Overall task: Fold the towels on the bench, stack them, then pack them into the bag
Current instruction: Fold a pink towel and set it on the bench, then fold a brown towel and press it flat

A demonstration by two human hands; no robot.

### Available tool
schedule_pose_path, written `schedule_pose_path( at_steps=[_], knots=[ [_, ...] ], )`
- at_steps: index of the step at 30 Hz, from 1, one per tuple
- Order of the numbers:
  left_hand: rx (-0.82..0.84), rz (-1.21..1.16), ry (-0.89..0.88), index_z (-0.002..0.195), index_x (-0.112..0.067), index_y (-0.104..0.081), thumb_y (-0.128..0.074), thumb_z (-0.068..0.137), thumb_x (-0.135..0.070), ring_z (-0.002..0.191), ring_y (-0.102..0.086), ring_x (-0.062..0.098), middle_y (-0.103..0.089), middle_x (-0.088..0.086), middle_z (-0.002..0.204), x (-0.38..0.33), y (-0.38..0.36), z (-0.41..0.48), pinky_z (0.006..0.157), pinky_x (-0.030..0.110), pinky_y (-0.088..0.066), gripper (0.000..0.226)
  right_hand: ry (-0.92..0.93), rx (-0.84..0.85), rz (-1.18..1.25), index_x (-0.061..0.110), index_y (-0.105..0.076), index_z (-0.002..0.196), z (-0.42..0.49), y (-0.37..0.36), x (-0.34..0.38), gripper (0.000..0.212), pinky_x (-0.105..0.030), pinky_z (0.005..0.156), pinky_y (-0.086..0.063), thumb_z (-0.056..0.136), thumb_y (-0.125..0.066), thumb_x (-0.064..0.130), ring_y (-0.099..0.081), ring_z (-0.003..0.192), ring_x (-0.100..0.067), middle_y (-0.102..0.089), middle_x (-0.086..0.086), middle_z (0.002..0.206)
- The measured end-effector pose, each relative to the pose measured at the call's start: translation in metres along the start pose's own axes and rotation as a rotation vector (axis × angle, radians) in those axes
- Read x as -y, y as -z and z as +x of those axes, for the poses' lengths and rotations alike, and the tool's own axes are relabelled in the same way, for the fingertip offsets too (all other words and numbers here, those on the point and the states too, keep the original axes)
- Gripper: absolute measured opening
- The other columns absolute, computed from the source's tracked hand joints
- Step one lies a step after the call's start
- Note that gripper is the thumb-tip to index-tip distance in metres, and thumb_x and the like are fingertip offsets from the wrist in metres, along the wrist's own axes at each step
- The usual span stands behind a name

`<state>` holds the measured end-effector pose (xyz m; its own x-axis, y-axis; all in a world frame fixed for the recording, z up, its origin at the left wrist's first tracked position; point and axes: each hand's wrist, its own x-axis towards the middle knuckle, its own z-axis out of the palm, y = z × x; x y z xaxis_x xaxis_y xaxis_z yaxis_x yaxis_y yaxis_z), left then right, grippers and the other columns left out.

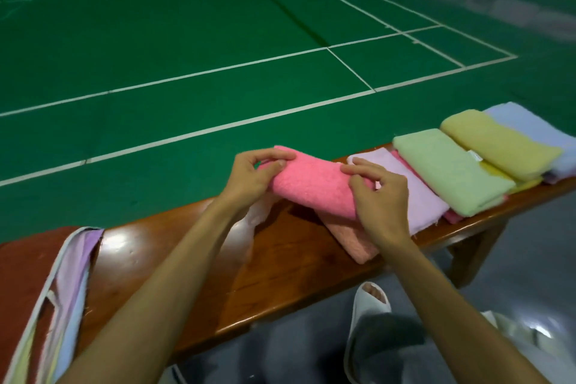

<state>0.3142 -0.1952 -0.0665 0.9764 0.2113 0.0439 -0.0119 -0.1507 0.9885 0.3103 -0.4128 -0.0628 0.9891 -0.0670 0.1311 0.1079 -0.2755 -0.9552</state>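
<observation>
A bright pink towel [311,184], folded into a thick roll, is held just above the wooden bench [280,262]. My left hand [252,179] pinches its left end. My right hand [378,196] grips its right end. Under it lies a folded salmon towel [355,243]. To the right, overlapping folded towels line the bench: lilac [414,193], light green [448,171], yellow [498,143] and pale blue [530,125]. A pastel striped bag [67,287] with white trim lies at the bench's left end.
A green court floor with white lines stretches beyond the bench. The near side has grey floor, a white slipper [367,315] on a foot and crumpled clear plastic [526,340] at the lower right. A bench leg [473,252] stands on the right.
</observation>
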Motion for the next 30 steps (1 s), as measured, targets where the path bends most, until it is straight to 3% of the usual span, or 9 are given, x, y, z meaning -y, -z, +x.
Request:
schedule_pose_path(
  at_steps=[2, 5, 8, 11, 15, 20, 24, 27, 30],
  knots=[
    [-0.045, -0.056, 0.008, 0.097, -0.009, -0.080, -0.069, 0.091, 0.005, 0.086, -0.067, -0.008, -0.077, -0.014, 0.088, -0.009, -0.033, 0.020, 0.090, 0.029, -0.054, 0.019, -0.029, -0.086, -0.017, 0.023, -0.079, 0.105, 0.009, 0.017, -0.007, 0.022, -0.007, 0.094, -0.040, 0.096, -0.065, 0.008, -0.057, 0.111, 0.002, -0.065, 0.011, 0.125],
    [-0.048, -0.101, 0.034, 0.103, 0.001, -0.079, -0.075, 0.087, 0.003, 0.089, -0.068, -0.001, -0.076, -0.006, 0.091, -0.011, -0.082, 0.052, 0.097, 0.028, -0.052, 0.016, -0.091, -0.262, -0.026, 0.019, -0.078, 0.109, 0.017, 0.036, -0.016, 0.018, -0.024, 0.103, -0.046, 0.094, -0.072, 0.013, -0.056, 0.095, 0.010, -0.067, 0.011, 0.115],
    [0.011, -0.084, 0.006, 0.103, 0.003, -0.079, -0.077, 0.087, 0.001, 0.088, -0.067, -0.003, -0.075, -0.005, 0.091, -0.011, -0.125, 0.080, 0.097, 0.022, -0.050, 0.017, -0.167, -0.401, -0.043, 0.015, -0.079, 0.109, 0.025, 0.054, -0.027, 0.019, -0.034, 0.102, -0.051, 0.091, -0.076, 0.020, -0.064, 0.099, -0.010, -0.074, 0.001, 0.111],
    [0.050, -0.037, -0.019, 0.099, -0.004, -0.081, -0.081, 0.084, -0.004, 0.094, -0.067, 0.000, -0.074, -0.007, 0.091, -0.001, -0.160, 0.102, 0.091, 0.013, -0.047, 0.015, -0.198, -0.353, -0.129, 0.019, -0.082, 0.101, 0.032, 0.071, -0.037, 0.018, -0.047, 0.095, -0.057, 0.087, -0.079, 0.028, -0.069, 0.098, -0.019, -0.078, 0.001, 0.101],
    [0.061, 0.250, -0.078, 0.093, -0.017, -0.084, -0.085, 0.083, -0.021, 0.101, -0.068, 0.009, -0.073, -0.010, 0.097, 0.022, -0.177, 0.103, 0.100, 0.027, -0.050, 0.011, -0.205, -0.173, -0.492, 0.020, -0.081, 0.105, 0.038, 0.082, -0.039, 0.025, -0.038, 0.093, -0.054, 0.086, -0.078, 0.037, -0.069, 0.098, -0.025, -0.077, -0.005, 0.108],
    [0.147, 0.845, -0.427, 0.135, -0.033, -0.066, -0.058, 0.090, -0.064, 0.140, -0.041, 0.025, -0.048, 0.002, 0.154, 0.008, -0.165, 0.076, 0.115, 0.042, -0.032, 0.055, -0.070, -0.211, -0.871, 0.021, -0.076, 0.116, 0.034, 0.088, -0.033, 0.041, -0.043, 0.087, -0.050, 0.088, -0.072, 0.050, -0.053, 0.115, -0.030, -0.057, -0.009, 0.126],
    [0.361, 1.095, -0.575, 0.159, -0.038, -0.033, -0.028, 0.103, -0.062, 0.159, -0.004, 0.022, -0.013, 0.001, 0.172, 0.027, -0.173, 0.036, 0.127, 0.055, -0.006, 0.061, -0.102, -0.022, -1.067, 0.019, -0.037, 0.155, 0.037, 0.083, -0.049, 0.062, -0.060, 0.120, -0.019, 0.102, -0.043, 0.050, -0.012, 0.153, -0.043, -0.017, -0.019, 0.167],
    [0.396, 1.126, -0.531, 0.161, -0.038, -0.028, -0.020, 0.105, -0.059, 0.160, -0.001, 0.023, -0.012, 0.002, 0.173, 0.041, -0.178, 0.032, 0.126, 0.058, -0.005, 0.060, -0.257, 0.168, -1.126, 0.027, 0.000, 0.164, 0.040, 0.084, -0.063, 0.068, -0.063, 0.123, -0.002, 0.105, -0.020, 0.055, 0.008, 0.156, -0.041, 0.008, -0.013, 0.171],
    [0.421, 1.157, -0.501, 0.161, -0.036, -0.029, -0.022, 0.106, -0.058, 0.160, -0.003, 0.026, -0.012, 0.004, 0.172, 0.026, -0.173, 0.030, 0.125, 0.059, -0.004, 0.059, -0.298, 0.163, -1.093, 0.027, 0.005, 0.163, 0.043, 0.084, -0.053, 0.072, -0.065, 0.122, 0.000, 0.105, -0.024, 0.058, 0.009, 0.155, -0.043, 0.010, -0.014, 0.171]
  ],
)
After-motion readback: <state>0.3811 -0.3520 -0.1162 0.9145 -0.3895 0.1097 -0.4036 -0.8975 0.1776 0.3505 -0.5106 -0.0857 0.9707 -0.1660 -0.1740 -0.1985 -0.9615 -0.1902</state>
